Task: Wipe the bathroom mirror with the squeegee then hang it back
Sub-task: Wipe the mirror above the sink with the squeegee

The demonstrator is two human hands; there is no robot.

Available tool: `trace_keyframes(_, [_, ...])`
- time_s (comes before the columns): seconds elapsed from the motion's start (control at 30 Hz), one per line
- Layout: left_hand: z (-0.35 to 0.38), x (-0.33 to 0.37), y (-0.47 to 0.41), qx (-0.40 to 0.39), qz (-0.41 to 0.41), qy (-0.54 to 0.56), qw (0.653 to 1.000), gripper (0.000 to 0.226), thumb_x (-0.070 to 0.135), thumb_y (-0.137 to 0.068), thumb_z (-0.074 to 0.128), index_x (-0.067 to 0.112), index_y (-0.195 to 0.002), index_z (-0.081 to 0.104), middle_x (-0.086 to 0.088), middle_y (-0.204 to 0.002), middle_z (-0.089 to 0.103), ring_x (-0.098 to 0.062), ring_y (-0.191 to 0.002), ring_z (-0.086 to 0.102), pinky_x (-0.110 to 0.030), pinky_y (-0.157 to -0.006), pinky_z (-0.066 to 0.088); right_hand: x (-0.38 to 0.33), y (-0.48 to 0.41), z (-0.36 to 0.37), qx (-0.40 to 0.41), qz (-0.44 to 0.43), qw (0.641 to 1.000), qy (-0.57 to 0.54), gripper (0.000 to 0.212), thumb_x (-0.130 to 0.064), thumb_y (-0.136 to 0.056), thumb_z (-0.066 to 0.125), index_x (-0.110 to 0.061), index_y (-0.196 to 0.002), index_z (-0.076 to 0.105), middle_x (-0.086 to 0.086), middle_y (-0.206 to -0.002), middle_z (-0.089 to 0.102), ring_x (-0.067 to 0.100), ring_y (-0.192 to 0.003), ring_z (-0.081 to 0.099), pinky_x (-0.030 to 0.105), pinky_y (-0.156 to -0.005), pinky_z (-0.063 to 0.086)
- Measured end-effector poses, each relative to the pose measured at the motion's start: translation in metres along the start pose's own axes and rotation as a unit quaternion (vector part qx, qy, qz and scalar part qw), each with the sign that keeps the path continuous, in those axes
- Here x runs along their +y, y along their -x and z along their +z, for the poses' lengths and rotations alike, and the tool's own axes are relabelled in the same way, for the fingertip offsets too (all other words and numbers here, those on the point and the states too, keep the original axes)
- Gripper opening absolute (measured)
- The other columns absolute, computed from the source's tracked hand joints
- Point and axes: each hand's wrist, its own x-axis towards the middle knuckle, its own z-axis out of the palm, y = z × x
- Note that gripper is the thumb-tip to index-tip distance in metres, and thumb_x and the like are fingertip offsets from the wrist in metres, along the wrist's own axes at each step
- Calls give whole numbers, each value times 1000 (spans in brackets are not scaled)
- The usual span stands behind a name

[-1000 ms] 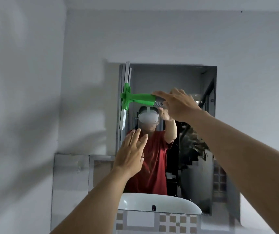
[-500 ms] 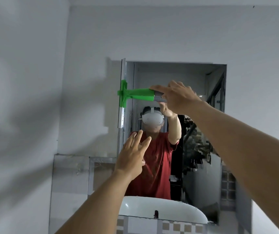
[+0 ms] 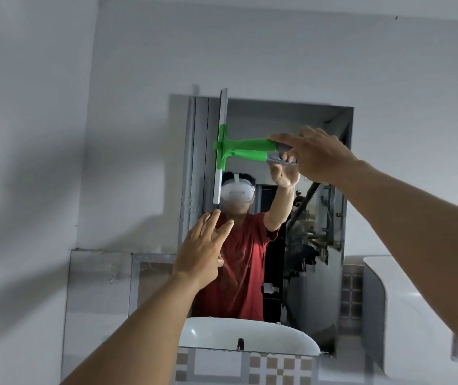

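Observation:
The green squeegee [image 3: 246, 143] has a grey grip and a long pale blade standing vertical against the left part of the bathroom mirror [image 3: 264, 120]. My right hand [image 3: 315, 157] is shut on the grey grip, arm stretched up from the right. The blade runs from just above the mirror's top edge down to face height in the reflection. My left hand [image 3: 203, 251] is raised below the blade with fingers apart, holding nothing, its fingertips just under the blade's lower end. The mirror reflects a person in a red shirt, with the squeegee handle doubled.
White walls surround the mirror. A white basin [image 3: 247, 334] shows at the mirror's bottom edge, above a patterned tile strip [image 3: 250, 368]. A metal-framed panel [image 3: 100, 287] sits at lower left, and a white curved surface [image 3: 405, 295] at the right.
The squeegee blade has shifted from the mirror's left edge a little to the right across the glass. My left hand stays raised and open beneath it.

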Motion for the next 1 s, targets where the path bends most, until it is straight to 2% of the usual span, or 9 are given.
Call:
trace_keyframes(0.13, [-2,1,0,-5,-4,-1,1000,93,23,-89,69,30,-162,11,-8,-170,4,-30,-156,3,-46,-126,19,17,18,-8,-16,26,999,10,61,-21,-99,51,-46,-151,31,17,-114,53,41,-110,54,58,-88,52])
trace_keyframes(0.23, [-3,2,1,-7,-3,-3,1000,93,23,-88,69,29,-162,12,-9,-170,5,-31,-156,4,-46,-126,19,26,30,-11,-22,46,999,12,59,-22,-99,51,-45,-149,32,17,-115,53,40,-107,56,57,-85,54])
trace_keyframes(0.43, [-5,2,1,-12,-8,-7,1000,95,26,-88,71,29,-162,11,-9,-170,4,-31,-156,3,-46,-126,18,43,51,-15,-28,87,996,3,60,-12,-101,46,-46,-148,31,16,-119,54,40,-106,56,59,-86,53])
trace_keyframes(0.63, [-7,4,3,-8,-7,13,1000,93,19,-86,71,26,-161,17,-11,-170,8,-34,-156,7,-49,-126,19,62,68,-15,-34,130,991,-27,64,-10,-99,50,-45,-149,31,15,-111,53,39,-104,57,56,-88,53])
trace_keyframes(0.73, [-8,5,3,-8,-6,17,1000,93,19,-86,72,25,-161,18,-12,-170,8,-35,-155,7,-50,-125,21,70,77,-13,-24,150,988,-37,62,-7,-101,45,-44,-148,31,9,-104,50,36,-100,57,53,-85,54])
trace_keyframes(0.83, [-8,3,2,-13,-5,11,1000,95,21,-85,73,25,-161,17,-13,-170,8,-35,-155,7,-50,-124,23,71,85,-6,-10,171,983,-63,59,-6,-102,45,-44,-147,34,11,-107,54,32,-97,58,47,-80,54])
trace_keyframes(1.0, [-10,2,3,-7,3,12,1000,96,20,-82,77,23,-161,22,-15,-168,13,-37,-154,12,-51,-124,24,68,100,9,8,234,965,-120,58,-5,-102,43,-42,-147,37,8,-106,55,23,-88,55,26,-57,38])
